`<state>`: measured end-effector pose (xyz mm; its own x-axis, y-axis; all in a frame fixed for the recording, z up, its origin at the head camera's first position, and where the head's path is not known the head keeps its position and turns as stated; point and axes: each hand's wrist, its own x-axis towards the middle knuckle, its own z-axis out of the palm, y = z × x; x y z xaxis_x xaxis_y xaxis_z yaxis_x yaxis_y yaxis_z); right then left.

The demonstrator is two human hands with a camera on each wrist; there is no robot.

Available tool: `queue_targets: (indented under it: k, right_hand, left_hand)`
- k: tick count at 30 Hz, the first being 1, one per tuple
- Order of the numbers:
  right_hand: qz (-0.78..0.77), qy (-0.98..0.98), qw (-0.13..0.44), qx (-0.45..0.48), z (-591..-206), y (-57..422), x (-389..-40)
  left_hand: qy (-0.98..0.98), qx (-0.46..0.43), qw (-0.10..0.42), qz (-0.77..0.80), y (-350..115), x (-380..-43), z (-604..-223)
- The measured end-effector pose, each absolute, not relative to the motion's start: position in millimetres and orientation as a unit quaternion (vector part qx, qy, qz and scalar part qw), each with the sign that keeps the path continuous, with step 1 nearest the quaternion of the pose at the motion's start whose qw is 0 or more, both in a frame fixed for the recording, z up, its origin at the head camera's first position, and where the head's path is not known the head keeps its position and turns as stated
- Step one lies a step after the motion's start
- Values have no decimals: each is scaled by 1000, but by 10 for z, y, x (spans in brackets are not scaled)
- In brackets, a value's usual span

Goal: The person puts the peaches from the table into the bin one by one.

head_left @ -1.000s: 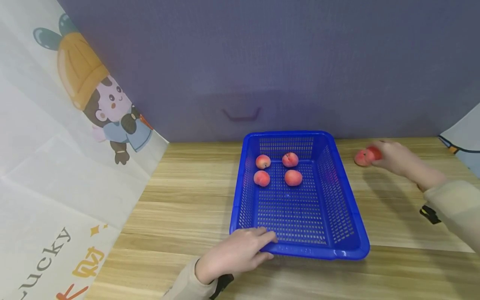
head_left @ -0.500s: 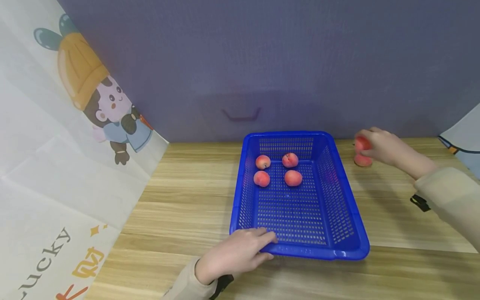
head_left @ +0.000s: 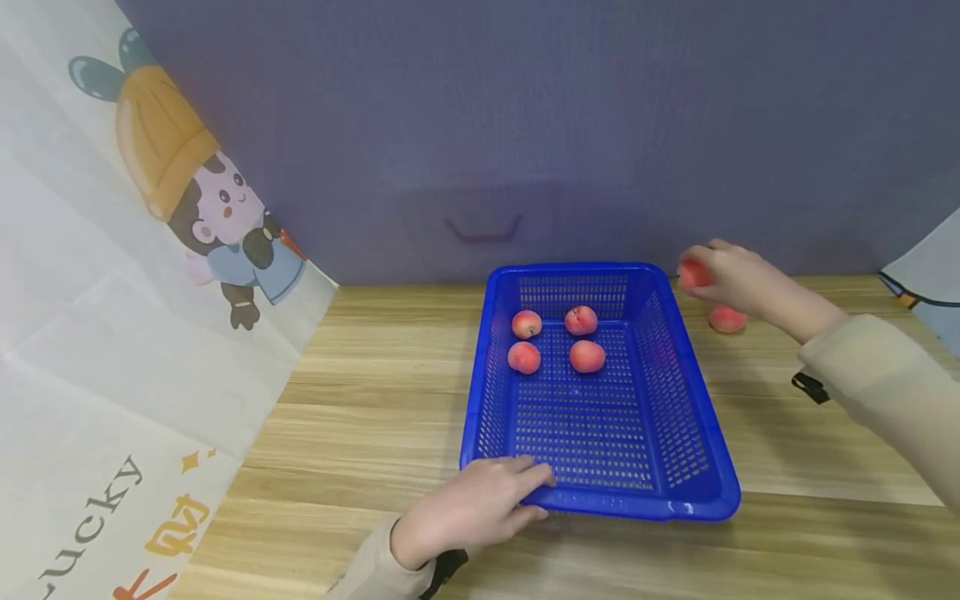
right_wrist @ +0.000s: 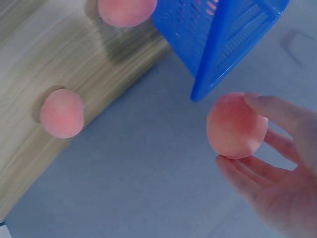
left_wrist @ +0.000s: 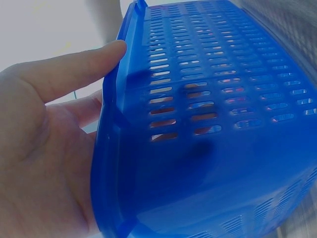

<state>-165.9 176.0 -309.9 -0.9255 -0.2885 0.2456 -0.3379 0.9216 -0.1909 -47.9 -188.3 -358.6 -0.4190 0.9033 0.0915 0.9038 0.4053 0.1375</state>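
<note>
A blue perforated plastic basket point(head_left: 600, 500) stands on the wooden table with several peaches inside, one of them a reddish peach point(head_left: 587, 356). My left hand point(head_left: 480, 504) grips its near rim at the left corner; the left wrist view shows the thumb point(left_wrist: 106, 57) at the rim and fingers past it. Beside the far right corner of the basket, raised off the table, my right hand point(head_left: 731, 275) holds a peach point(right_wrist: 237, 125) between thumb and fingertips. Another peach point(head_left: 727, 319) lies on the table below that hand, partly covered by it.
In the right wrist view two peaches lie on the table, a nearer peach point(right_wrist: 62, 113) and a peach point(right_wrist: 127, 11) by the basket. A grey-blue panel point(head_left: 480, 142) rises behind the table point(head_left: 375, 400). A white printed sheet point(head_left: 112, 333) hangs at left.
My right hand has lifted the peach from the table and carried it left toward the basket, uncovering more of the peach below. My left hand and the basket stay put.
</note>
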Motion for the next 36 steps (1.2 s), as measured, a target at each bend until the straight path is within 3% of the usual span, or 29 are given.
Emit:
queue_targets:
  k: [7,19,36]
  right_hand:
    - [115,-970,113,182,-3023,1584,-1709]
    - [134,-971,66,188,-2946,1247,-1786]
    - [134,-963,72,223,-3030,854,-1874]
  left_hand:
    - [-837,-541,7,-84,-1882,-479,-3587]
    - [-836,-542,5,-82,-1880,-486,-3587]
    - [-836,-542,6,-86,-1875,-500,-3597]
